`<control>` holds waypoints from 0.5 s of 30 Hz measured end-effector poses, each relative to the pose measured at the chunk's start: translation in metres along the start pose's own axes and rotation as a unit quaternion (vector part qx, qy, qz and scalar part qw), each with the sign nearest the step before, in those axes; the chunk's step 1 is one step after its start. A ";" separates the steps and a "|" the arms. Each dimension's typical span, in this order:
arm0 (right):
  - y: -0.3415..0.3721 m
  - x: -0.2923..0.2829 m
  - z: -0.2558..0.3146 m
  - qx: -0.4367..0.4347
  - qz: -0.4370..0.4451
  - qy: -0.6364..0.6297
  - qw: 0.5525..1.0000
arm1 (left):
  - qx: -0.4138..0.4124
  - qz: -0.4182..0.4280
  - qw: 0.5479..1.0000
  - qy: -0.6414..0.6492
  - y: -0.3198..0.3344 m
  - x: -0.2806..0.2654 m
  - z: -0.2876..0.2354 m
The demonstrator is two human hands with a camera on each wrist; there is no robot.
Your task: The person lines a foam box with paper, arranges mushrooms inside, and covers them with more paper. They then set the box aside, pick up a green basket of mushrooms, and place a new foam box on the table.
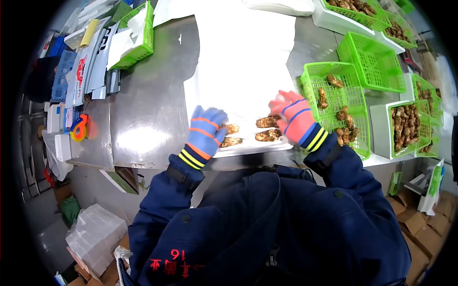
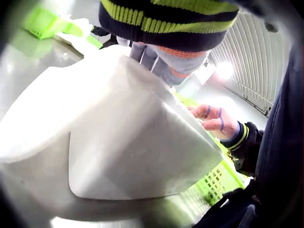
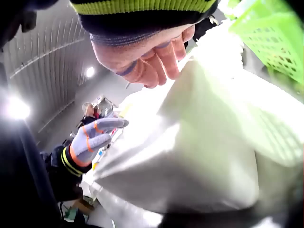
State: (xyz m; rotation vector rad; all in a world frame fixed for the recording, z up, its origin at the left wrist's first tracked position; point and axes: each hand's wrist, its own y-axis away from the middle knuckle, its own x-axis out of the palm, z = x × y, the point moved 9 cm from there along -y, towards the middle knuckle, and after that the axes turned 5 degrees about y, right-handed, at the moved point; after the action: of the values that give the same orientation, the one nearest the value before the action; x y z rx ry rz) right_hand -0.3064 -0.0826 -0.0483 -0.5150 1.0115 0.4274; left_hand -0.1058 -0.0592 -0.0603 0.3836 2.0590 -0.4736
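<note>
My left hand (image 1: 206,129), in a blue glove with orange stripes, lies at the left end of two mottled brown mushrooms (image 1: 231,141). Its fingers look extended in the right wrist view. Opposite it, my right hand (image 1: 296,116), in a pink glove with blue stripes, hovers blurred beside two more mushrooms (image 1: 268,135), its fingers loosely bent. Both pairs rest on a white tray (image 1: 253,151) by the table's front edge. White sheeting (image 1: 243,57) stretches away behind the tray. Up close in the wrist views, a smooth white panel (image 2: 137,152) fills the middle and partly covers the left fingertips.
On the right, a green basket (image 1: 365,114) holds several mushrooms, with another green basket (image 1: 374,62) behind it. Fuller baskets (image 1: 405,126) stand farther right. Left on the steel table (image 1: 143,109) are a green basket (image 1: 149,38), packaging bags and an orange tape dispenser (image 1: 79,128).
</note>
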 end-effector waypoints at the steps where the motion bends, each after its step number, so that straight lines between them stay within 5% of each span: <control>1: -0.006 -0.012 -0.018 0.061 -0.045 0.004 0.997 | -0.024 -0.043 0.999 -0.012 -0.004 -0.017 0.008; 4: -0.029 -0.017 -0.077 0.177 -0.100 0.067 0.977 | -0.077 -0.157 0.985 -0.008 -0.021 -0.031 0.052; 7: -0.052 -0.006 -0.091 0.180 -0.049 0.106 0.977 | -0.187 -0.122 0.975 0.005 -0.037 -0.008 0.094; 13: -0.036 -0.004 -0.097 0.188 -0.064 0.004 0.980 | -0.200 -0.111 0.950 0.213 -0.025 0.016 0.108; 15: -0.031 -0.003 -0.100 0.201 -0.061 0.002 0.978 | -0.220 -0.153 0.893 0.361 -0.025 0.025 0.105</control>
State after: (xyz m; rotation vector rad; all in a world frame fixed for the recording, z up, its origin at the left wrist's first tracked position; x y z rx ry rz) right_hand -0.3583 -0.1667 -0.0823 -0.2108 1.0314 0.1046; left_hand -0.0516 -0.1291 -0.1270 -0.0688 2.8865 -0.0131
